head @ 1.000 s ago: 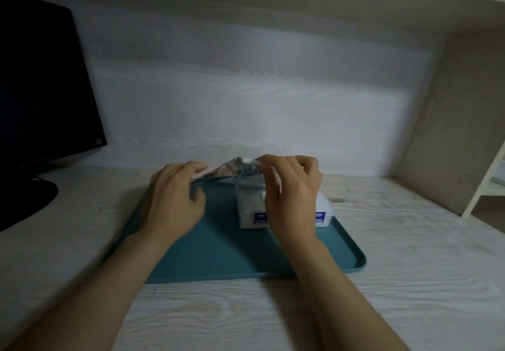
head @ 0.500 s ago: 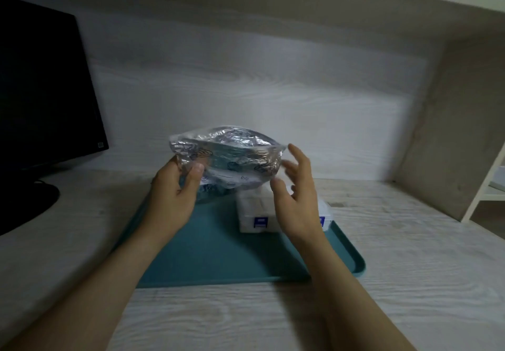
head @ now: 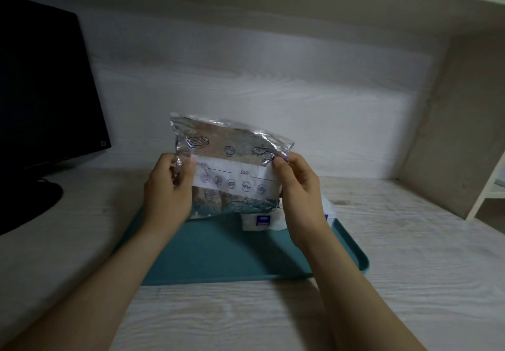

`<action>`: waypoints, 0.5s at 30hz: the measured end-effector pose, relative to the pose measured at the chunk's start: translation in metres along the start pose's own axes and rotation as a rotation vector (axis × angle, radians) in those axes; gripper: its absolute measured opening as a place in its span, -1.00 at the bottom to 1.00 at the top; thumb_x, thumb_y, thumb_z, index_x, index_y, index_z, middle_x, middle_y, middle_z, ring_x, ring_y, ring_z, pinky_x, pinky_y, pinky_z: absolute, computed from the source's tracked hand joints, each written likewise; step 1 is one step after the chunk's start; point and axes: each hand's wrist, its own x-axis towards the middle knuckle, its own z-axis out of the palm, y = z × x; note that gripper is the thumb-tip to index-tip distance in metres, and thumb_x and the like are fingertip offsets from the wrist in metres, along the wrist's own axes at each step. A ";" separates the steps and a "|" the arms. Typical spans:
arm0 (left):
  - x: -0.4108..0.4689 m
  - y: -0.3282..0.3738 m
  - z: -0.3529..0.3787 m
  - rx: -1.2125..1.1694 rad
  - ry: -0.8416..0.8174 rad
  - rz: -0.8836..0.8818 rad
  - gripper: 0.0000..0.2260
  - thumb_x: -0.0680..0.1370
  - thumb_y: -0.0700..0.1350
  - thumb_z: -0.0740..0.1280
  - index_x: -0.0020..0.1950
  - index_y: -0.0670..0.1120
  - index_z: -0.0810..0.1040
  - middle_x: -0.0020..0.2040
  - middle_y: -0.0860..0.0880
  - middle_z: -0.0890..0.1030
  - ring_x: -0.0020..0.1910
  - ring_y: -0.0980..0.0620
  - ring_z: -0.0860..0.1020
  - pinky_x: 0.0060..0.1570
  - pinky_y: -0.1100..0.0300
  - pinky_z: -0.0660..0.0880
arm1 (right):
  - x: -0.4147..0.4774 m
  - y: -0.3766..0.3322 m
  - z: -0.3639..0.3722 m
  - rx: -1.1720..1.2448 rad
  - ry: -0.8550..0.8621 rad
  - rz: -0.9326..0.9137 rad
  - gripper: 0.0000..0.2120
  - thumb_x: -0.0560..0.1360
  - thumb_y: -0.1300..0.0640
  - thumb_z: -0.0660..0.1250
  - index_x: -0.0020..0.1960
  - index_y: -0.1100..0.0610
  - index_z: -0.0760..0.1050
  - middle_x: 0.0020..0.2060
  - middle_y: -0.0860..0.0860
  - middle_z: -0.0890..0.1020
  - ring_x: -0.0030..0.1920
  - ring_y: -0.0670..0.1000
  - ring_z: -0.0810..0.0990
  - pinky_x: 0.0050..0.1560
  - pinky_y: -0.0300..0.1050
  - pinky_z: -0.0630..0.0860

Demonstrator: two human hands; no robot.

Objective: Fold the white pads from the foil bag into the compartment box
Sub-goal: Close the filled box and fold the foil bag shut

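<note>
A: Nearest the lens?
B: Pale wooden desk (head: 246, 318), two bare forearms reaching in, then a teal tray (head: 218, 257) lying flat.

A: And above the tray?
B: Foil bag (head: 232, 156), raised over the tray's far half, upright, printed face and white label strip turned to the camera. Long axis left to right, top edge dipping slightly to the right. Opening edge: cannot tell.

A: Grip?
B: Left hand (head: 168, 195) pinching the bag's left edge, thumb in front, fingers curled behind. Right hand (head: 300, 195) pinching the upper right corner between thumb and fingers.

A: The box?
B: White box (head: 262, 221) with a blue mark, on the tray's far right part, just behind the bag's lower edge, partly hidden by the right hand. Compartments out of sight.

A: Changed from half a second back?
B: Then gripped by the left hand alone, bulging, face tipped upward, with the right hand open and spread just beside it. Now flatter, face-on, gripped at both ends. A second back, low over the tray under both hands.

A: Farther off?
B: Dark monitor (head: 41, 91) at left, pale wood-grain wall behind.
</note>
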 end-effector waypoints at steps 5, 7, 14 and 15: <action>-0.005 0.003 0.002 0.100 -0.051 0.057 -0.75 0.74 0.04 0.24 -0.04 -0.09 0.42 -0.35 0.02 0.51 -0.34 -0.05 0.50 -0.29 0.11 0.43 | -0.001 0.008 -0.001 -0.180 0.138 -0.188 -0.89 0.68 -0.08 0.29 0.03 -0.12 0.39 -0.36 -0.02 0.52 -0.38 0.05 0.46 -0.36 0.03 0.41; -0.005 0.001 0.002 0.105 -0.054 0.047 -0.75 0.73 0.07 0.23 -0.06 -0.05 0.41 -0.37 0.01 0.50 -0.40 -0.09 0.54 -0.34 0.09 0.50 | -0.001 0.008 -0.001 -0.316 0.232 -0.269 -0.85 0.66 -0.09 0.34 0.06 -0.06 0.41 -0.46 -0.04 0.51 -0.48 -0.02 0.43 -0.42 -0.05 0.35; -0.005 0.016 -0.001 0.094 0.045 -0.005 -0.78 0.76 -0.12 0.21 -0.07 -0.15 0.40 -0.35 0.00 0.50 -0.41 0.18 0.57 -0.34 0.36 0.47 | 0.007 0.019 -0.009 -0.464 0.116 -0.117 -0.74 0.58 0.07 0.26 -0.25 0.10 0.57 -0.38 0.03 0.65 -0.39 0.04 0.62 -0.35 0.07 0.59; -0.007 0.020 -0.001 0.063 0.062 -0.013 -0.80 0.76 -0.18 0.19 -0.05 -0.17 0.40 -0.35 0.03 0.47 -0.39 0.31 0.57 -0.35 0.45 0.43 | 0.009 0.022 -0.009 -0.513 0.126 -0.124 -0.74 0.58 0.05 0.24 -0.23 0.06 0.60 -0.34 0.03 0.67 -0.32 0.07 0.67 -0.28 0.11 0.63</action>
